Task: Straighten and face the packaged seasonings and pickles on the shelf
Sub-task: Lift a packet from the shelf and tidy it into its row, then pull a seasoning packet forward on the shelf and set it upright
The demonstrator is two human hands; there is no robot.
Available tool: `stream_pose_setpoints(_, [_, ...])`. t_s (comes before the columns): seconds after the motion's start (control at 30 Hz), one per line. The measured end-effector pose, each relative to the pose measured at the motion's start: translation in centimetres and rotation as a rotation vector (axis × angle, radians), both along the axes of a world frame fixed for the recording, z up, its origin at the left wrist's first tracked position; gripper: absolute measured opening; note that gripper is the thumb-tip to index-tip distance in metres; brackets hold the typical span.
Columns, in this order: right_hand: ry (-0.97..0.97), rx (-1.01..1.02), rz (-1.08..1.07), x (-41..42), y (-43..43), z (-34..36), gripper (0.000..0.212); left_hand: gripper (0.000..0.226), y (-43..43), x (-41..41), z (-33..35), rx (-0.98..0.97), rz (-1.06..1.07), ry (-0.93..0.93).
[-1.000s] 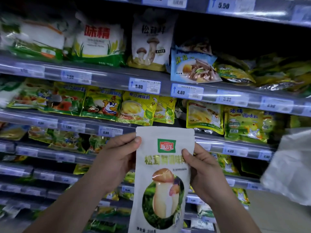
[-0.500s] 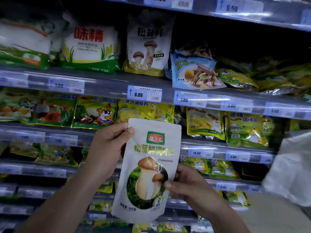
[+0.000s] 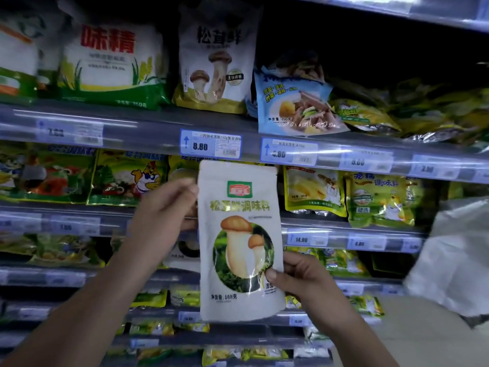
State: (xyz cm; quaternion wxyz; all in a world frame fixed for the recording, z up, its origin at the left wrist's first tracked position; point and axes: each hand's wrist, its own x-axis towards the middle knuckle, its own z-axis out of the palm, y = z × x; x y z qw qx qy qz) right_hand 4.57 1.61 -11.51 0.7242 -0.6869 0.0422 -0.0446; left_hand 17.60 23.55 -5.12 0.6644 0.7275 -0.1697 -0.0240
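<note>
I hold a white mushroom seasoning pouch [image 3: 239,242] upright in front of the shelves, its printed front facing me. My left hand [image 3: 161,215] pinches its upper left edge. My right hand [image 3: 299,276] grips its lower right edge. The pouch's top reaches just under the 8.80 price tag [image 3: 211,147]. On the shelf above stands a similar white mushroom pouch [image 3: 215,59], and beside it a light blue packet [image 3: 293,104] leans forward over the shelf edge.
A big white and green bag [image 3: 111,64] stands upper left. Yellow and green seasoning packets [image 3: 378,200] fill the middle shelf; slumped yellow packets [image 3: 367,115] lie upper right. A white plastic bag [image 3: 455,258] hangs at right. Lower shelves hold more packets.
The pouch has risen from below the middle shelf to just under the upper shelf rail. My right hand slid from its right edge down to the lower right corner.
</note>
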Motion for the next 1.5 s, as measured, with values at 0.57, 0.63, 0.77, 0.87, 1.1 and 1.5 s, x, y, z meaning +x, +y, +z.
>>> stream_pose_setpoints(0.57, [0.033, -0.014, -0.117, -0.1, -3.5, 0.9, 0.020, 0.015, -3.5, -2.4, -3.9, -0.070, -0.187, 0.414])
stream_pose_setpoints(0.63, [-0.015, -0.005, -0.245, 0.5, -3.6, 1.2, 0.020, 0.013, -4.2, -2.7, -3.7, 0.149, -0.208, 0.188])
stream_pose_setpoints(0.77, [-0.079, -0.071, -0.391, 2.1, -4.2, 2.3, 0.021, 0.016, -6.3, -2.3, -2.5, 0.256, -0.143, -0.091])
stream_pose_setpoints(0.87, [-0.112, -0.119, -0.413, 3.2, -4.9, 3.3, 0.015, 0.019, -7.0, -1.0, -1.7, 0.273, -0.018, -0.197])
stream_pose_setpoints(1.1, [-0.069, -0.159, -0.503, 6.7, -6.0, 4.3, 0.020, 0.015, -4.8, 2.8, -1.9, 0.381, 0.135, -0.318])
stream_pose_setpoints(1.5, [-0.047, -0.797, -0.666, 10.5, -5.9, 3.6, 0.018, 0.019, -1.0, 3.6, -4.3, 0.372, 0.172, -0.234])
